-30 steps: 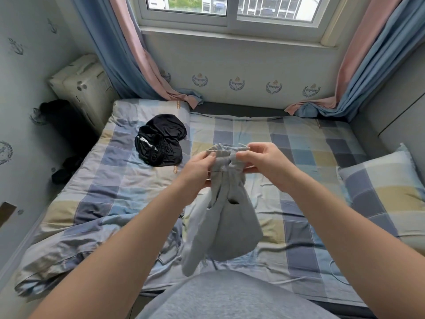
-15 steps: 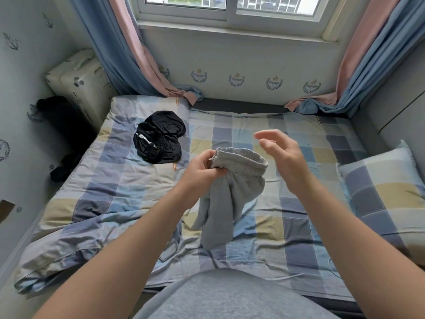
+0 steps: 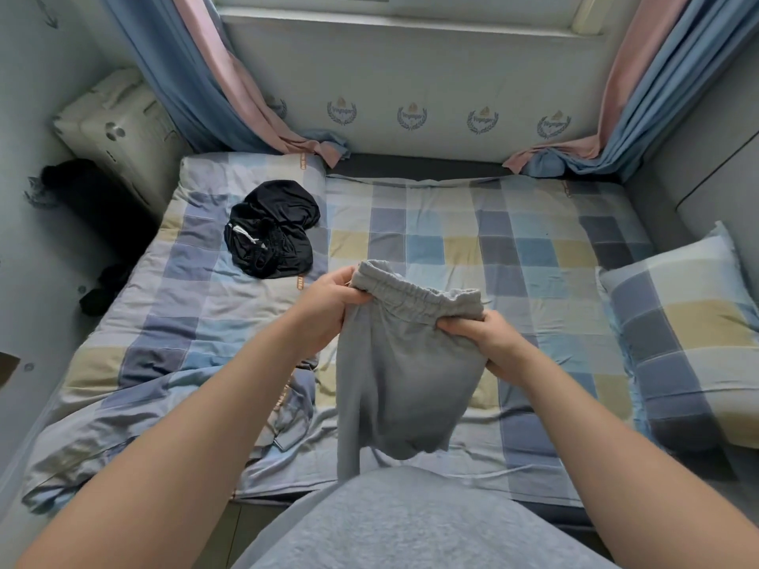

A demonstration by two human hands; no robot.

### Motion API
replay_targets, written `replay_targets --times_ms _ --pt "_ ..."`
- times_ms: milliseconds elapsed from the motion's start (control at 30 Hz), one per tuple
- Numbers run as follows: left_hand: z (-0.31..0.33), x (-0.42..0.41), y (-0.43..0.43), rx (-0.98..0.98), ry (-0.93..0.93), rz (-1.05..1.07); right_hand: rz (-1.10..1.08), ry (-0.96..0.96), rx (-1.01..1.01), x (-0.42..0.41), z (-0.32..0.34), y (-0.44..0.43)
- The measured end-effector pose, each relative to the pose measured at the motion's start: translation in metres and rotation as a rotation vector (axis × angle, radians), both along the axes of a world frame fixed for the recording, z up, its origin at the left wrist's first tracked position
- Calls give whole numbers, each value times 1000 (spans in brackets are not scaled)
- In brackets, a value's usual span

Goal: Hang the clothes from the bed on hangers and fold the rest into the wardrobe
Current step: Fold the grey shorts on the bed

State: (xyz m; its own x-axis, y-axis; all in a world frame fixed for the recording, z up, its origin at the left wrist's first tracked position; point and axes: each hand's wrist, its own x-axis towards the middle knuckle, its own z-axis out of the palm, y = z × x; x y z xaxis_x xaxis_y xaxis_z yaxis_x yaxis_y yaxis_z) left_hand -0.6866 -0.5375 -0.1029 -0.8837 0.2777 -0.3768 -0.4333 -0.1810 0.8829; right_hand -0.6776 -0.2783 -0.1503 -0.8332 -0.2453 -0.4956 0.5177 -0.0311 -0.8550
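At ten o'clock from my hands the black clothes (image 3: 271,230) lie bunched on the bed (image 3: 534,240), untouched. My left hand (image 3: 328,305) pinches the nine o'clock end of the grey shorts' (image 3: 406,375) waistband; they hang above the bed. My right hand (image 3: 488,342), open and clear half a second ago, now grips the three o'clock end. Spread so, they look ready for folding.

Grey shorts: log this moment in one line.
item: grey shorts, hanging over bed | left hand: grips waistband | right hand: grips waistband | pending: black garment on bed
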Motion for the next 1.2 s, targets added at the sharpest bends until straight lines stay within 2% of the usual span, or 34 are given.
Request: replay_targets --times_ms 67,133,400,533,600,733,933,1067,1200 --pt "-12 -8 9 -246 14 3 -85 66 106 -7 -1 7" --pt "-24 -19 21 -346 29 -13 -104 132 205 -16 2 15" --pt "-34 -60 79 -439 211 95 -102 355 372 -57 27 59" --pt "-45 -58 101 -446 272 83 -81 380 475 -58 25 80" --pt "-60 -48 109 -515 302 59 -88 364 523 -50 12 88" --pt "-113 -16 117 -654 246 -20 -8 274 711 -19 -53 101" --pt "-237 57 128 -889 -41 -171 217 42 976 61 -202 103" --pt "-324 120 131 -963 -192 -284 317 -126 998 128 -290 98" --pt "-389 186 128 -1072 -379 -493 410 -283 953 195 -345 92"
